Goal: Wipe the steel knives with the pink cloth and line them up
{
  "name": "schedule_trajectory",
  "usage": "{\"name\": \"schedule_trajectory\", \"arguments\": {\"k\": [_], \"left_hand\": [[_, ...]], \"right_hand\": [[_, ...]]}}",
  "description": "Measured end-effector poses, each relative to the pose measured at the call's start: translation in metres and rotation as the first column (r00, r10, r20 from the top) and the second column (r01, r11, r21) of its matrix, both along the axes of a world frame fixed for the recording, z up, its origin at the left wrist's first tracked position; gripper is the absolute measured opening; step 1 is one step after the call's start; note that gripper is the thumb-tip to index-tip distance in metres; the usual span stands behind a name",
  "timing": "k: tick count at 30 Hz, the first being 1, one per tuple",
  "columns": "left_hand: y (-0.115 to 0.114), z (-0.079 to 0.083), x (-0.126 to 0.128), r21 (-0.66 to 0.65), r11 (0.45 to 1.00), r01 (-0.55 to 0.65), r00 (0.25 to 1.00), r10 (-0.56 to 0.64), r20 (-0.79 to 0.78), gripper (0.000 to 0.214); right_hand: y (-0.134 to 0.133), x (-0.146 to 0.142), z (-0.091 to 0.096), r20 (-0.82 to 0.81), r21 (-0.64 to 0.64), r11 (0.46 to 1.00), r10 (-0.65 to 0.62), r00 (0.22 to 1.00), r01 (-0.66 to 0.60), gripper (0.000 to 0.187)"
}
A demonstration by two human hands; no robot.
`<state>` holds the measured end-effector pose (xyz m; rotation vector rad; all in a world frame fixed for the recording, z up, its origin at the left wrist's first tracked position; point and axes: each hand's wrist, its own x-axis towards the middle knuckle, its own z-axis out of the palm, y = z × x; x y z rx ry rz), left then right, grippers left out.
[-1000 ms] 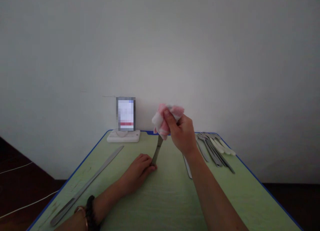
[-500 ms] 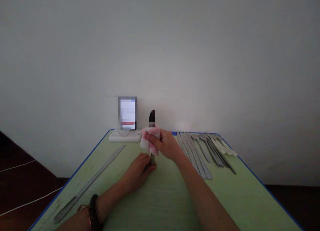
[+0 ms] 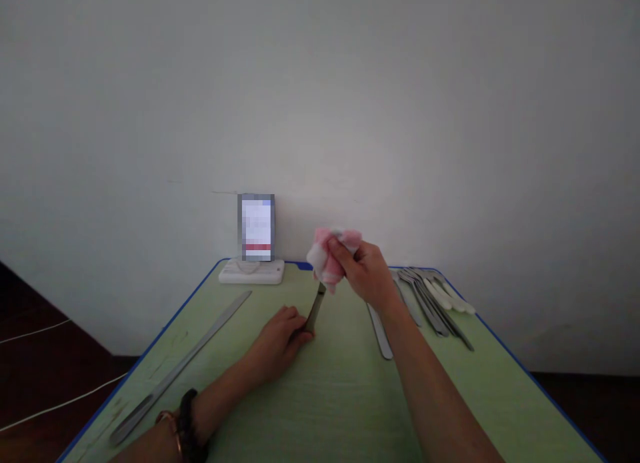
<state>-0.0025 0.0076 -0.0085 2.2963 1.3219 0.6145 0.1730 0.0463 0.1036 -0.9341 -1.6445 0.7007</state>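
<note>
- Left hand point(image 3: 281, 336): closed on the lower end of the upper-tilted knife point(image 3: 315, 311), above the middle of the table point(image 3: 320, 409).
- Right hand point(image 3: 369, 271): pinches the pink-and-white cloth point(image 3: 330, 257) at the knife's upper end; the tip appears hidden behind it.
- Second knife point(image 3: 203, 345): lies diagonally, table left.
- Cutlery group point(image 3: 433, 315): lies at far right, beyond the right forearm point(image 3: 425, 376).

The left forearm point(image 3: 227, 396) slants in from the near left, ending in a low left hand point(image 3: 277, 337), fingers point(image 3: 290, 316) curled and pinching. The right forearm point(image 3: 425, 383) slants from the near right to a higher right hand point(image 3: 369, 275), thumb point(image 3: 343, 255) pointing leftward; its other fingers, mostly hidden, seem bent.
</note>
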Motion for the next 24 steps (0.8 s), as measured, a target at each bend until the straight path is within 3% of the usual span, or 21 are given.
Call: {"name": "schedule_trajectory", "arguments": {"k": [4, 9, 12, 16, 18, 20, 24], "left_hand": [[-0.001, 0.003, -0.001, -0.021, 1.0, 0.011, 1.0, -0.012, -0.013, 0.023], [0.0, 0.001, -0.001, -0.013, 1.0, 0.013, 1.0, -0.013, -0.019, 0.022], [0.001, -0.003, -0.001, -0.006, 1.0, 0.001, 1.0, -0.001, -0.008, 0.024], [0.001, -0.006, -0.002, -0.008, 0.999, -0.032, 0.999, 0.032, 0.032, 0.02], [0.001, -0.006, -0.001, -0.009, 0.999, -0.032, 0.999, 0.032, 0.034, 0.019], [0.001, -0.005, -0.001, -0.004, 1.0, -0.025, 1.0, 0.025, 0.012, 0.02], [0.0, -0.002, -0.001, 0.015, 1.0, -0.011, 0.999, 0.012, -0.053, 0.024]], "right_hand": [[-0.002, 0.008, 0.015, -0.09, 0.093, 0.994, -0.052, 0.995, 0.06, 0.045], [0.007, 0.005, 0.0, -0.112, 0.034, 0.999, -0.029, 0.993, 0.033, 0.047], [0.012, -0.001, -0.021, -0.011, -0.103, 0.991, 0.085, 0.996, -0.086, 0.05], [0.016, -0.006, -0.047, 0.173, -0.307, 0.905, 0.356, 0.918, -0.294, 0.053], [0.017, -0.005, -0.05, 0.206, -0.344, 0.878, 0.416, 0.885, -0.333, 0.053], [0.016, -0.002, -0.044, 0.187, -0.332, 0.888, 0.392, 0.901, -0.317, 0.053], [0.013, 0.004, -0.017, 0.017, -0.183, 0.972, 0.149, 0.989, -0.144, 0.054]]}}
